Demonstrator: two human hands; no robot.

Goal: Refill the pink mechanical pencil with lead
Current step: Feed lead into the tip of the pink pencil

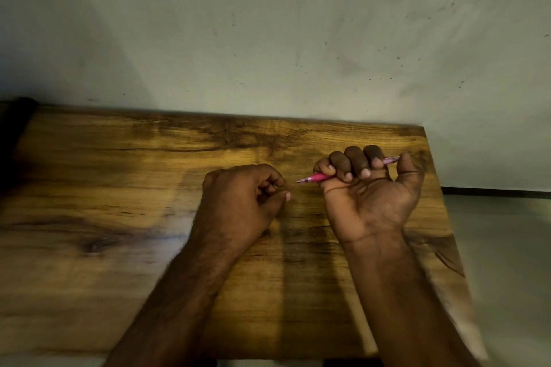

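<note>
My right hand [368,188] is raised palm-up over the right part of the wooden table [119,188]. Its fingers are curled round the pink mechanical pencil [317,178]. The pencil lies almost level, with its metal tip pointing left and its rear end by my thumb at the right. My left hand [241,199] sits just left of the tip, knuckles up, fingers curled and thumb close to the forefinger. The image is too blurred to show any lead between them. A small gap separates the tip from my left fingers.
The table's far edge meets a pale, speckled wall [268,39]. Its right edge [441,202] runs close beside my right hand, with pale floor beyond it. A dark object [15,134] stands at the table's far left corner.
</note>
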